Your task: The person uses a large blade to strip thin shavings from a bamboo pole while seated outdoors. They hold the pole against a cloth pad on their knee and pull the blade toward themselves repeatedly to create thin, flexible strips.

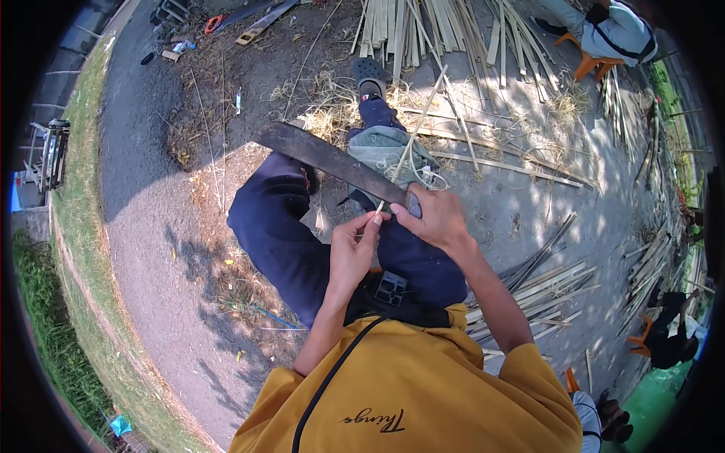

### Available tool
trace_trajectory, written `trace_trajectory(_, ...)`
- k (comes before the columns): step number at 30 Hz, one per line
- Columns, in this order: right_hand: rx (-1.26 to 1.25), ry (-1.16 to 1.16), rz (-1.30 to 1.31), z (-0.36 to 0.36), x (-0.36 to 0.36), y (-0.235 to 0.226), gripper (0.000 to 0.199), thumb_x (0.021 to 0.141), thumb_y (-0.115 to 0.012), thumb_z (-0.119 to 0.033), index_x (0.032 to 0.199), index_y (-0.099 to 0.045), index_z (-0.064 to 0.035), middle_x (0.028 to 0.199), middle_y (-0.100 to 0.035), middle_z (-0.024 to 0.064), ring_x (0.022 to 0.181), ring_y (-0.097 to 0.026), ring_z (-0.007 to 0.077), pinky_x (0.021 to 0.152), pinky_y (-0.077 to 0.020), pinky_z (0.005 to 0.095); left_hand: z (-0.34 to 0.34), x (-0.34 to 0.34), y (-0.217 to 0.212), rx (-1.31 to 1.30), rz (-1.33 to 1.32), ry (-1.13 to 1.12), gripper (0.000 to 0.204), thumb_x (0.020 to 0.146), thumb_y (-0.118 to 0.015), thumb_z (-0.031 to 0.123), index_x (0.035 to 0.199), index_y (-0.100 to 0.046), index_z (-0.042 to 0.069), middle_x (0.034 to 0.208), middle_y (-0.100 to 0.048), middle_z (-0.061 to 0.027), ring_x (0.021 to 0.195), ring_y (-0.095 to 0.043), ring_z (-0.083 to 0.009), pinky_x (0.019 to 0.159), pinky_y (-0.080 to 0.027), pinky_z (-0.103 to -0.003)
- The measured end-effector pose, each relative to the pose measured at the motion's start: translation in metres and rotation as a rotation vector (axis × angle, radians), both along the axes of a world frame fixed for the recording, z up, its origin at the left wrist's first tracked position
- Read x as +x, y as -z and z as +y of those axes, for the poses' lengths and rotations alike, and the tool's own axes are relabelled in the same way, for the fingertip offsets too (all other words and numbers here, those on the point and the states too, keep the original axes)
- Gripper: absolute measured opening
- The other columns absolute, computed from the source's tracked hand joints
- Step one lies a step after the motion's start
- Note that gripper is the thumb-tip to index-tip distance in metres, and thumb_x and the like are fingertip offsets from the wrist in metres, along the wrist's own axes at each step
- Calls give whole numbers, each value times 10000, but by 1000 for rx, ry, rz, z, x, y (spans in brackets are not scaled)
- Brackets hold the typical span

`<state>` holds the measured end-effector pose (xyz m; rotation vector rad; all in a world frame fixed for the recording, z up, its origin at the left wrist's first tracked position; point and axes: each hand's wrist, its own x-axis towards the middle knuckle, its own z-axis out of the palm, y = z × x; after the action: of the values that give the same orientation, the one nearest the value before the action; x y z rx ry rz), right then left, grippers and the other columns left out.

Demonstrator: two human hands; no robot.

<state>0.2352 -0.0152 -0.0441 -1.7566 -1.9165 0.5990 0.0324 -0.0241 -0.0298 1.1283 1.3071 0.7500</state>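
My right hand [436, 217] is closed round the near end of a machete [332, 160]. Its long dark blade points up and to the left across my lap. My left hand [353, 245] pinches the near end of a thin pale wooden or bamboo strip [379, 207] between thumb and fingers, right beside the blade's near edge. Part of the strip is hidden by the blade, and a pale length [424, 117] shows beyond it. Under the blade, a grey-green cloth [377, 149] lies over my leg, with curled shavings [432, 177] on it.
Long pale strips [423, 30] are heaped on the ground ahead, with another pile [544, 298] to my right. Shavings [336, 117] lie around my shoe [369, 72]. Handsaws [264, 23] rest at the far left. A person on an orange chair [593, 60] sits at the far right.
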Motion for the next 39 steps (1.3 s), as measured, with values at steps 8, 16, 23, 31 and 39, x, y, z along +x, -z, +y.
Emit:
trace_trajectory(8,-19,189,240,12,13,11,521,936,-713,-561,849,-679,-49,627,-630,211,635,-651,469,582,-499,520,-30,-10,2,25,68,-32,223,1085,-651,133,1171,-800,-8,671,-534,74,599,-420,-11,507,-306,-236)
trace_trajectory(16,86,21,96,-7,9,7,510,915,-725,-564,957,-703,-56,615,-633,192,633,-683,445,596,-531,520,2,9,-10,196,274,-2,216,1057,-666,113,1149,-788,-40,663,-626,-76,525,-472,-44,487,-370,-292)
trace_trajectory(23,-3,66,131,4,15,5,543,912,-718,-583,967,-708,-43,638,-638,210,646,-686,446,612,-533,524,1,20,-19,216,220,11,224,1074,-657,129,1147,-797,-29,684,-617,28,609,-448,-4,501,-336,-272)
trace_trajectory(31,-112,-2,99,1,13,-8,562,965,-650,-595,972,-718,-37,703,-683,233,722,-713,450,659,-551,546,9,20,-16,333,235,4,207,1070,-632,98,1101,-783,-39,552,-561,-65,411,-522,-94,433,-398,-327)
trace_trajectory(39,49,151,214,2,7,2,512,942,-717,-538,952,-732,-27,695,-670,230,695,-690,473,633,-530,525,-10,12,-35,206,338,34,201,1058,-638,87,1129,-770,-47,573,-535,-104,471,-464,-91,471,-368,-338)
